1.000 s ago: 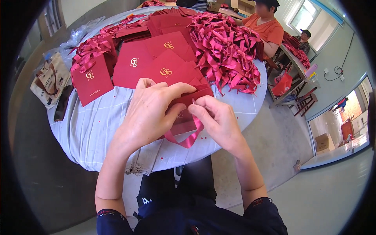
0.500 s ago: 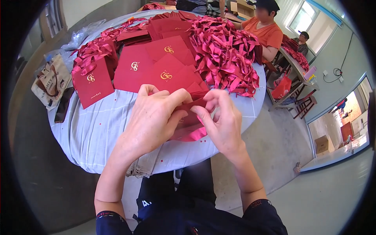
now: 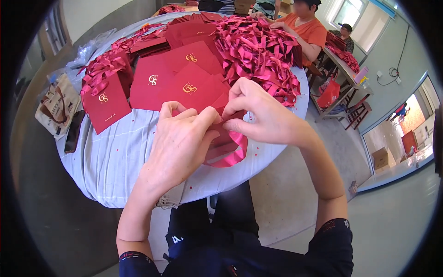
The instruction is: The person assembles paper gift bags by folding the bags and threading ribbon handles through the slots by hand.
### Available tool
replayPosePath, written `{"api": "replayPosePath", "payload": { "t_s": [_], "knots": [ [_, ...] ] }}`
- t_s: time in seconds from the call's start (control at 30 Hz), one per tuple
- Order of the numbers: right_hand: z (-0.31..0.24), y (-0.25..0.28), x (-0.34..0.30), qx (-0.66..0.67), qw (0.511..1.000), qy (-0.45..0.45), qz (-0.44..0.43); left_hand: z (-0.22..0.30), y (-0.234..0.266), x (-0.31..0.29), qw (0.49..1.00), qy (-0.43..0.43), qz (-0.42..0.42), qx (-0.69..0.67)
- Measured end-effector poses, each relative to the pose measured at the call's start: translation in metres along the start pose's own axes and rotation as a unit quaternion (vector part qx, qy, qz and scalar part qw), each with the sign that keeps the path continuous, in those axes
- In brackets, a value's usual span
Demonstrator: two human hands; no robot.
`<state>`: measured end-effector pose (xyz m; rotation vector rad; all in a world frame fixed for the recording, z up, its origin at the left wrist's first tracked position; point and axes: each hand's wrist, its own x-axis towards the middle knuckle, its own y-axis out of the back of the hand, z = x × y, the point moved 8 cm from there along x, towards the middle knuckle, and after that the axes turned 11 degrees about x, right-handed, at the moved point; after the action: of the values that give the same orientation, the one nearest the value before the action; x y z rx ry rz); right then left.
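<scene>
A small red paper gift bag (image 3: 221, 140) is between my hands near the front edge of the round table, partly covered by my fingers. My left hand (image 3: 181, 138) is closed on its upper edge, thumb and forefinger pinching together. My right hand (image 3: 267, 113) comes in from the right, its thumb and fingers bent in a pinch at the bag's top corner. What lies between those fingertips is too small to make out. A pink ribbon handle (image 3: 234, 159) loops down from the bag toward me. Just beyond my hands lie flat red bags (image 3: 157, 94) with gold emblems.
A big heap of bags with pink ribbons (image 3: 258, 51) covers the right back of the cloth-covered table (image 3: 124, 157). At the left are more bags (image 3: 106, 106), a phone (image 3: 74, 131) and a canvas tote (image 3: 57, 106). A person in orange (image 3: 304, 32) works across the table.
My right hand has moved up and turned, its elbow swinging outward to the right. My left hand keeps its grip on the bag, and more of the ribbon loop shows.
</scene>
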<state>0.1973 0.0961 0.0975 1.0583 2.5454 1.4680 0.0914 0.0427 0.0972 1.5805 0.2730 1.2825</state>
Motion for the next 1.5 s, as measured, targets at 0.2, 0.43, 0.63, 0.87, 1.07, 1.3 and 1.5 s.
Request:
{"api": "replayPosePath", "payload": {
  "t_s": [0.2, 0.43, 0.63, 0.87, 1.07, 1.3, 1.5],
  "knots": [
    [0.023, -0.005, 0.008, 0.176, 0.977, -0.091, -0.086, 0.002, -0.003, -0.003, 0.999, 0.009, -0.040, -0.002],
    [0.037, -0.016, 0.026, 0.247, 0.936, -0.154, -0.200, 0.013, 0.001, 0.000, 1.000, -0.017, -0.017, 0.011],
    [0.031, -0.012, 0.026, 0.184, 0.950, -0.195, -0.158, 0.010, 0.001, -0.002, 1.000, 0.007, -0.014, 0.004],
    [0.037, -0.008, 0.023, 0.276, 0.951, -0.133, 0.042, 0.008, 0.001, -0.001, 0.999, -0.008, -0.025, -0.021],
    [0.041, 0.042, 0.034, 0.333, 0.921, -0.075, 0.187, 0.013, 0.004, -0.002, 1.000, -0.010, -0.024, -0.016],
    [0.103, 0.045, 0.029, 0.526, 0.813, -0.065, 0.240, 0.017, 0.004, 0.002, 1.000, -0.023, -0.011, 0.005],
    [0.062, -0.031, -0.001, 0.494, 0.868, 0.001, -0.058, 0.010, 0.001, 0.000, 1.000, -0.008, -0.013, -0.004]
  ]
}}
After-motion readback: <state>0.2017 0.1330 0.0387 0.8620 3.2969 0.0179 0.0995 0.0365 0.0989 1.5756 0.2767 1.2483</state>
